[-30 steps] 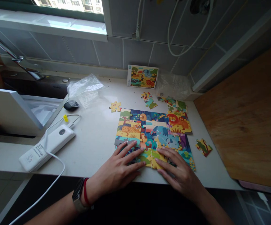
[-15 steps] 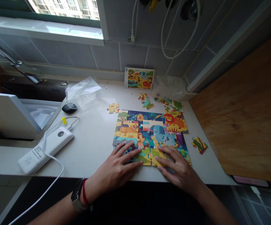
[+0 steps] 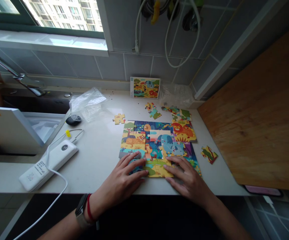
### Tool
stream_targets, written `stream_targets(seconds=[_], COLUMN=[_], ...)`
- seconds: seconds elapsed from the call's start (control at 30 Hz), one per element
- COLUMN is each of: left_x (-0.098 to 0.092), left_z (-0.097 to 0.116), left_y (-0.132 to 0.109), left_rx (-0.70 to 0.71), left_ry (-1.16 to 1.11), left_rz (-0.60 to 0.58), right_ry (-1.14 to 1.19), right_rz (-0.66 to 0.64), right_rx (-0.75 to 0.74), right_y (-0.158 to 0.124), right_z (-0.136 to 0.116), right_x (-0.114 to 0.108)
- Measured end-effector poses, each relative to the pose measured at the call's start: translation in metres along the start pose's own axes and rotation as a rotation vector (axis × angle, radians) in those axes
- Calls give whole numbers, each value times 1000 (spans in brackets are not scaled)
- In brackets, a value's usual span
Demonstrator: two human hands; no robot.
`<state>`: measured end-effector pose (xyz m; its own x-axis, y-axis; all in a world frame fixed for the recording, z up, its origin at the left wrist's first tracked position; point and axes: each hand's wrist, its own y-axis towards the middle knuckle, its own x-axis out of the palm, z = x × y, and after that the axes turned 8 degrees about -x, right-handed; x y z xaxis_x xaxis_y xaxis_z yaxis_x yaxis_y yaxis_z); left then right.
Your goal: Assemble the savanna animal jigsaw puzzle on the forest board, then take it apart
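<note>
A colourful jigsaw puzzle [image 3: 157, 145] with animals lies flat on the white counter, close to its front edge. Along its near side sits a strip of joined yellow-green puzzle pieces [image 3: 155, 168]. My left hand [image 3: 125, 175] rests at the left end of this strip, fingers spread and bent over the puzzle's lower left corner. At the right end my right hand [image 3: 187, 176] has its fingers apart, their tips touching the strip. Both hands cover parts of the puzzle beneath them. A joined lion section [image 3: 184, 131] overlaps the puzzle's upper right corner.
Loose puzzle pieces lie around: one at left [image 3: 119, 119], one at right [image 3: 209, 154], others behind. A picture card [image 3: 145, 87] leans on the wall. Plastic bags [image 3: 88, 103], a white power bank [image 3: 48, 165] with its cable and a sink stand left; a wooden board [image 3: 257, 110] borders the right.
The two yellow-green pieces between my hands have come together, closing the narrow gap between them. My hands have drawn slightly closer. The camera view has tilted up a little.
</note>
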<state>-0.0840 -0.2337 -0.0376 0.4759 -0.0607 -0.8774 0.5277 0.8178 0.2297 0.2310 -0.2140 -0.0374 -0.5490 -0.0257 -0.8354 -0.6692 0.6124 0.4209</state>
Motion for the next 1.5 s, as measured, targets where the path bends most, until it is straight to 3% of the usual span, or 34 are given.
stream_targets(seconds=[0.43,0.73,0.9,1.17,1.5], left_x=[3,4,-1,-2,-2], left_z=[3,-5,2,3,0], left_y=[1,-3,0,-1,-1], left_rx=[-46,-104,-35,18,-155], left_ry=[120,15,45,33,-13], left_rz=[-35,56,-6,40,172], right_ry=[-48,-35,-16,-13,33], right_rz=[17,57,42,36,41], right_rx=[66,55,28,25,47], right_y=[-3,-3,-4,-4,-5], right_z=[0,1,3,3,4], right_x=[0,2,0,1,4])
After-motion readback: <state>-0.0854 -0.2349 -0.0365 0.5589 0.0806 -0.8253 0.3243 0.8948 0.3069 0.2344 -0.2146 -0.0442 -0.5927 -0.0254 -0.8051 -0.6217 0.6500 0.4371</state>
